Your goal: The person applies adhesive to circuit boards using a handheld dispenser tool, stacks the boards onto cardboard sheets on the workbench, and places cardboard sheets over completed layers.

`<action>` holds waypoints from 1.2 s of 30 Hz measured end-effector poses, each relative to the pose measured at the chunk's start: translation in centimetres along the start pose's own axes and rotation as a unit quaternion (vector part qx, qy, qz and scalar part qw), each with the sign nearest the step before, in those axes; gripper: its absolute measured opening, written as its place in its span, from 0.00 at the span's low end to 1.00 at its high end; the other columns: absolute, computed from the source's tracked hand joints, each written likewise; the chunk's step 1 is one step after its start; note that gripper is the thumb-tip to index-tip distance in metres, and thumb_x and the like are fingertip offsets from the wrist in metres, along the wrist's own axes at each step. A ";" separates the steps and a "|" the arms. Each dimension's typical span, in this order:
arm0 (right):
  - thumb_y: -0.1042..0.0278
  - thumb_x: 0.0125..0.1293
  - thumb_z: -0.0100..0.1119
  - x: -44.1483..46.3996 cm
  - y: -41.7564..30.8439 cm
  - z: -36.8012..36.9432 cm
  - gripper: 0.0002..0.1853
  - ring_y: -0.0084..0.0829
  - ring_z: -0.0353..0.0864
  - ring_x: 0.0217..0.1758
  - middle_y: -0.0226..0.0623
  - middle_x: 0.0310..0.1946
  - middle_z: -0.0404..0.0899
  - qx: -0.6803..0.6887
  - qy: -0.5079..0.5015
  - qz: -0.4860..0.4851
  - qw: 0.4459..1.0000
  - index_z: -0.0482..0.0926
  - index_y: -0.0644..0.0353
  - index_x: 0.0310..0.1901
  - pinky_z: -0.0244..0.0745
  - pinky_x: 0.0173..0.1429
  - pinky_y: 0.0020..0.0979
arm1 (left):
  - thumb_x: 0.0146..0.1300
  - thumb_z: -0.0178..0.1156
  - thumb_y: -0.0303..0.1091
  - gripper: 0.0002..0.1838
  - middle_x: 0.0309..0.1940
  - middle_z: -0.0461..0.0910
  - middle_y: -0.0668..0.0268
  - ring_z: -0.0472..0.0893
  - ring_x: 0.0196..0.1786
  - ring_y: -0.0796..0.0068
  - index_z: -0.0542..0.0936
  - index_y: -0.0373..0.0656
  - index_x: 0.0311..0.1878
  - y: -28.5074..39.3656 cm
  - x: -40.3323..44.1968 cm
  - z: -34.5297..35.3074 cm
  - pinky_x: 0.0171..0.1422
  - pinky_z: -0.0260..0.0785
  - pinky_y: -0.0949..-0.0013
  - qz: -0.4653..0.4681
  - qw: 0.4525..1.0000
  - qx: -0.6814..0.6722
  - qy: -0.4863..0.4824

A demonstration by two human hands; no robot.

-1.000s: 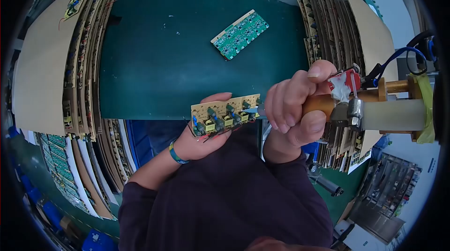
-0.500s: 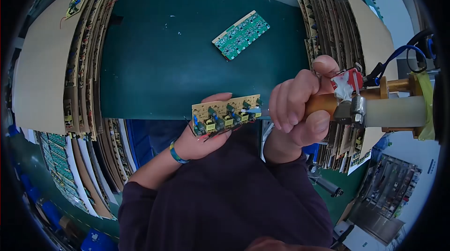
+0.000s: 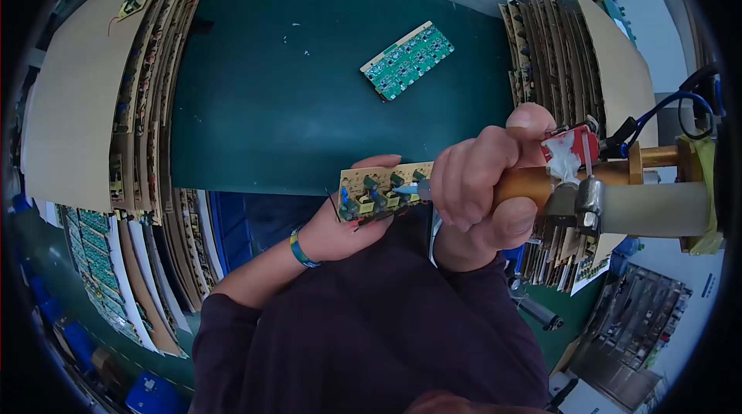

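The left hand [image 3: 344, 232] grips the left end of the held board [image 3: 377, 191], thumb at its lower edge and fingers behind its upper edge. The right hand [image 3: 483, 182], to the right of the held board, is wrapped around the copper-coloured barrel of a nozzle tool [image 3: 529, 186], with 1 finger raised beside a red part [image 3: 568, 143] on top of it. The tool's pale blue tip [image 3: 406, 190] points left, in front of the component side of the held board; whether it touches anything there, I cannot tell.

The held board stands tilted above the near edge of the tabletop [image 3: 255, 105], its tan face showing green, yellow and blue components. A patterned wristband [image 3: 300, 248] circles the left wrist, below and left of the held board, and a dark shirt [image 3: 363, 313] fills the space below it. To the right of the held board, past the right hand, the tool continues into a white cylinder [image 3: 657, 201], with a blue cable [image 3: 657, 115] curving above it.

Beyond the held board, 1 green board [image 3: 408, 62] lies at a slant on the tabletop. Farther out, 2 upright stacks of boards and cardboard flank the held board: the left stack [image 3: 147, 105] and the right stack [image 3: 550, 51]
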State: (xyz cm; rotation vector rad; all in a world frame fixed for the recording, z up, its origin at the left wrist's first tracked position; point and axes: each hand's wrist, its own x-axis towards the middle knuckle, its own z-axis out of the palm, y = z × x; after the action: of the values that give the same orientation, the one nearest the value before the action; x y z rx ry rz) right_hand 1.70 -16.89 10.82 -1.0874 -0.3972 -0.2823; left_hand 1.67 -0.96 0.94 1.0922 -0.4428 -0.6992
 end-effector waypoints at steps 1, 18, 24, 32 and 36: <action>0.53 0.63 0.61 0.0 0.0 0.0 0.32 0.18 0.64 0.14 0.26 0.19 0.67 0.001 -0.002 0.001 1.000 0.56 0.58 0.60 0.63 0.16 0.20 | 0.54 0.55 0.15 0.36 0.51 0.73 0.64 0.77 0.52 0.77 0.57 0.40 0.67 0.1 0.0 0.0 0.57 0.69 0.72 0.001 1.000 0.005 -0.001; 0.55 0.64 0.60 -0.1 0.0 -0.5 0.27 0.17 0.64 0.14 0.25 0.19 0.66 0.009 -0.023 -0.003 1.000 0.58 0.56 0.57 0.63 0.17 0.20 | 0.54 0.55 0.15 0.36 0.54 0.71 0.63 0.75 0.54 0.77 0.56 0.39 0.67 -0.3 -0.1 -0.1 0.59 0.68 0.72 0.022 1.000 0.007 -0.012; 0.54 0.64 0.60 0.0 0.1 -0.6 0.30 0.17 0.65 0.14 0.26 0.19 0.66 0.012 -0.024 -0.003 1.000 0.57 0.57 0.59 0.64 0.17 0.20 | 0.55 0.55 0.15 0.36 0.55 0.70 0.63 0.74 0.55 0.77 0.56 0.39 0.67 -0.1 -0.1 0.1 0.60 0.67 0.72 0.020 1.000 0.009 -0.009; 0.54 0.64 0.61 0.1 0.1 -0.3 0.35 0.19 0.66 0.15 0.27 0.20 0.67 0.036 -0.042 -0.016 0.998 0.53 0.59 0.63 0.65 0.17 0.20 | 0.55 0.54 0.14 0.36 0.55 0.71 0.65 0.74 0.56 0.79 0.56 0.41 0.68 -0.4 -0.2 0.0 0.60 0.66 0.73 -0.002 0.999 -0.040 -0.025; 0.55 0.64 0.61 0.6 0.0 0.0 0.35 0.19 0.66 0.15 0.28 0.20 0.68 0.043 -0.078 -0.011 0.996 0.52 0.58 0.64 0.66 0.18 0.21 | 0.55 0.55 0.15 0.36 0.54 0.72 0.66 0.73 0.56 0.79 0.56 0.42 0.68 -0.4 -0.1 0.1 0.60 0.66 0.73 0.006 0.999 -0.004 -0.031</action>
State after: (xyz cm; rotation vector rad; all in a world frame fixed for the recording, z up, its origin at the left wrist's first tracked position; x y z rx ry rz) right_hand 2.21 -16.86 11.05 -1.0244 -0.5570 -0.1983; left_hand 1.41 -1.12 0.64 1.0619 -0.5001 -0.7246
